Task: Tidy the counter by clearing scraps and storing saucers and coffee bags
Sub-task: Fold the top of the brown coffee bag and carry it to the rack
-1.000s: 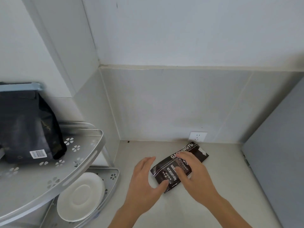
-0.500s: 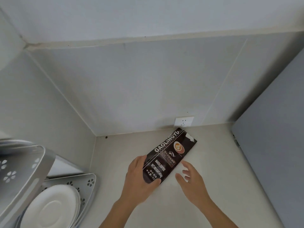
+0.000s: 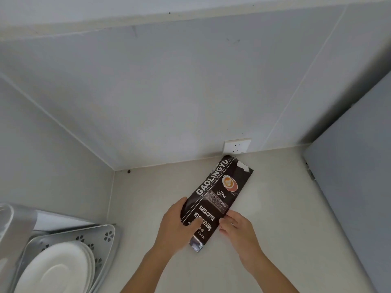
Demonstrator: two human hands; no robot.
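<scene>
A flat black coffee bag (image 3: 218, 195) with white lettering lies stretched out on the pale counter (image 3: 275, 208), its torn top end pointing at the back wall. My left hand (image 3: 176, 226) grips the bag's lower left edge, thumb across the print. My right hand (image 3: 238, 229) touches the bag's lower right edge with its fingertips. A stack of white saucers (image 3: 57, 269) rests on the lower tier of a silver corner rack (image 3: 105, 235) at the bottom left.
A white wall socket (image 3: 237, 146) sits just behind the bag's top end. A grey panel (image 3: 355, 187) bounds the counter on the right. The rack's upper tier (image 3: 14, 225) juts in at the left edge.
The folded bag has been opened out to full length. My right hand came off it and is back at its lower right edge. The view has swung right, off the upper shelf.
</scene>
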